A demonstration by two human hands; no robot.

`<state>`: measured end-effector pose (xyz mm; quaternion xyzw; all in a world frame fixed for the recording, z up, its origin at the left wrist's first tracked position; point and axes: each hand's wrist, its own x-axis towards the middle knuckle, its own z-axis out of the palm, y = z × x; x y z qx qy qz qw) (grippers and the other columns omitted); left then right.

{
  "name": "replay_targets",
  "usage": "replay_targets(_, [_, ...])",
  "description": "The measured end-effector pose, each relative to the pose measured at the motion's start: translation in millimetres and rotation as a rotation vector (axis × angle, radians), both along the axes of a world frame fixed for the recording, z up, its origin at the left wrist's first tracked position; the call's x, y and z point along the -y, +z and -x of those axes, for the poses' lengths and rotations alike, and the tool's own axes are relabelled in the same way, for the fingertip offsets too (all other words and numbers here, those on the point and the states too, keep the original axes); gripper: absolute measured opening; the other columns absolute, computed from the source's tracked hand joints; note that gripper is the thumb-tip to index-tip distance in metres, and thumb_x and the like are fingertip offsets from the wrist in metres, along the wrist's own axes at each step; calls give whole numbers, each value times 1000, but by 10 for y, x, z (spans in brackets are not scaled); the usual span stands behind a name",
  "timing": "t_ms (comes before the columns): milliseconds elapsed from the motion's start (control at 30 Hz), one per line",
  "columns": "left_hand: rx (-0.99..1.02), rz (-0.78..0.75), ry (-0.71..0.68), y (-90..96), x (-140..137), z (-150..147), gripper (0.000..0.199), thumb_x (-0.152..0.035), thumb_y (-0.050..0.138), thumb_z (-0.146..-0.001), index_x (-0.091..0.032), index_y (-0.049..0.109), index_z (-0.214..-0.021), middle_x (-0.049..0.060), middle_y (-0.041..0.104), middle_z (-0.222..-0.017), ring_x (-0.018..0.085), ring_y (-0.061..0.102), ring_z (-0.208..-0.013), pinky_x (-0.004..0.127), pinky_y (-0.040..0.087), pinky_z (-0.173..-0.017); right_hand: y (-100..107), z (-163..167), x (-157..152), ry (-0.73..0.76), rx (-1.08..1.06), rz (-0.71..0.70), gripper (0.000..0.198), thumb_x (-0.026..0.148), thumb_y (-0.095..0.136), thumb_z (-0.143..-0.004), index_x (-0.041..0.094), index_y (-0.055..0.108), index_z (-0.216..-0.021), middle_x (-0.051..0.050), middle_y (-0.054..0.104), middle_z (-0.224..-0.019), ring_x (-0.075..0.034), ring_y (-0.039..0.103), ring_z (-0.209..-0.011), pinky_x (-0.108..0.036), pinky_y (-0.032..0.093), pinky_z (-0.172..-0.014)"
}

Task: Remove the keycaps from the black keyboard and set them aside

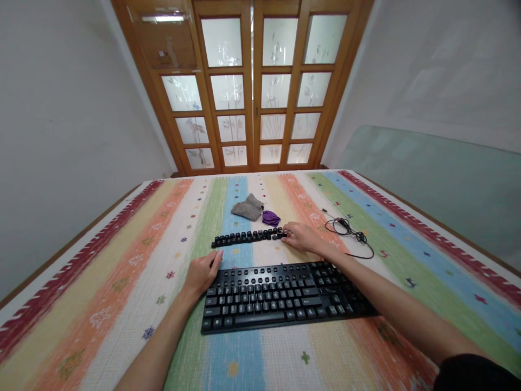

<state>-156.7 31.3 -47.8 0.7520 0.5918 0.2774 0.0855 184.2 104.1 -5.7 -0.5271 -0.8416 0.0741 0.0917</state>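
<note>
A black computer keyboard (260, 296) lies on the striped cloth, with bare sockets along its upper rows where keycaps are off. Behind it runs a line of loose black keycaps (244, 237). My right hand (301, 237) is at the right end of that line, fingertips closed on a keycap that they partly cover. My left hand (203, 270) rests beside the keyboard's upper left corner, its fingers loosely apart and nothing visible in them; the tips reach toward the left end of the line.
Past the keycaps lie a grey cloth (247, 208) and a purple cloth (271, 218). A black cable (345, 226) is coiled loosely at the right. The striped tablecloth (122, 260) covers the table, with walls on both sides and wooden glazed doors (252, 89) beyond.
</note>
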Motion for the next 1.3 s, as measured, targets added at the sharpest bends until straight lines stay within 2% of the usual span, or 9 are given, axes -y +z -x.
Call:
replay_targets(133, [-10, -7, 6, -20, -3, -3, 44, -44, 38, -98, -21, 68, -75, 6, 71, -69, 20, 68, -66, 27, 49, -65, 116, -36, 23, -16, -63, -25, 21, 25, 56, -89, 10, 69, -97, -12, 68, -89, -21, 59, -79, -29, 39, -71])
replay_targets(333, [-9, -19, 15, -68, -26, -16, 45, -43, 37, -99, -20, 67, -73, 6, 71, -69, 19, 67, -63, 26, 46, -62, 374, -72, 152, 25, -208, -23, 37, 23, 31, -98, 12, 66, -92, -12, 68, -89, -22, 60, -84, -32, 43, -78])
replay_targets(500, [-34, -30, 19, -65, -34, -26, 46, -41, 37, -100, -19, 65, -72, 6, 71, -68, 19, 66, -61, 26, 43, -60, 556, 205, 358, 140, -342, 7, 38, 32, 33, -101, 16, 64, -87, -10, 65, -88, -22, 60, -86, -33, 45, -80])
replay_targets(567, [-43, -34, 21, -54, -32, -27, 45, -40, 36, -100, -19, 65, -73, 6, 71, -68, 19, 67, -61, 26, 42, -60, 595, 389, 455, 226, -420, 101, 37, 34, 35, -101, 16, 64, -89, -9, 67, -86, -20, 61, -81, -33, 45, -77])
replay_targets(700, [-55, -35, 30, -46, -19, -74, 44, -37, 35, -101, -19, 66, -75, 6, 72, -70, 18, 67, -63, 26, 40, -60, 582, 796, 640, 385, -512, 327, 28, 34, 47, -99, 14, 66, -92, -4, 66, -77, -15, 59, -66, -27, 44, -65])
replay_targets(800, [-64, -32, 45, -61, -2, -173, 43, -35, 36, -101, -18, 65, -75, 7, 71, -68, 18, 65, -61, 27, 36, -58, 517, 1063, 721, 512, -547, 390, 22, 30, 52, -97, 14, 66, -101, -1, 65, -72, -14, 59, -64, -25, 43, -64])
replay_targets(900, [-71, -23, 41, -73, 3, -264, 41, -36, 39, -100, -17, 65, -74, 8, 69, -66, 19, 62, -59, 27, 31, -55, 460, 1244, 733, 603, -506, 365, 19, 27, 55, -96, 14, 68, -95, -3, 68, -77, -14, 58, -65, -25, 42, -64])
replay_targets(1067, [-35, 8, -2, -46, -14, -259, 39, -34, 41, -99, -18, 62, -70, 6, 66, -64, 17, 57, -57, 27, 29, -56, 452, 1316, 707, 629, -456, 310, 18, 25, 54, -96, 13, 68, -95, -3, 67, -76, -15, 57, -66, -26, 42, -65])
replay_targets(1300, [48, 61, -104, -14, -5, -235, 45, -35, 40, -98, -18, 53, -59, 1, 56, -55, 12, 48, -51, 24, 31, -57, 375, 1243, 728, 595, -548, 444, 20, 24, 52, -97, 15, 68, -89, -1, 67, -74, -14, 59, -66, -26, 47, -66])
